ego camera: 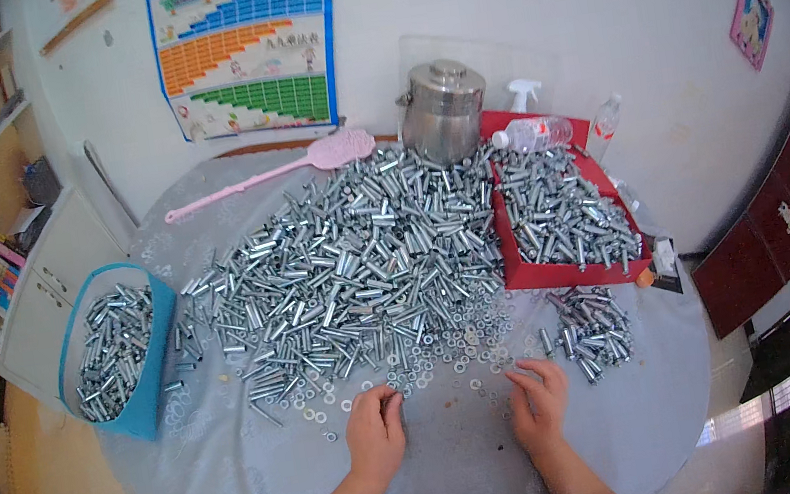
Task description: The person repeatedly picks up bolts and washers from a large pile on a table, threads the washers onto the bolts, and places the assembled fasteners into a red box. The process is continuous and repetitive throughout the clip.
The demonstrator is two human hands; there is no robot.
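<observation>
A large heap of metal bolts and sleeves (351,261) covers the middle of the round table, with loose washers and nuts (459,367) along its near edge. My left hand (375,432) is at that near edge, fingertips together by the washers; whether they pinch a small part cannot be told. To its right, my right hand (540,401) rests near a few washers, its thumb and fingers apart and nothing visible between them. Beyond my right hand lies a small pile of assembled expansion bolts (592,329). A red box (573,275) full of similar bolts stands behind that pile.
A blue fabric bin (164,355) of bolts stands at the left. Behind the heap are a pink fly swatter (242,185), a steel pot with a lid (445,115), a plastic bottle (538,133) lying on the red box and another bottle (605,123) upright. Grey cloth (284,482) covers the table.
</observation>
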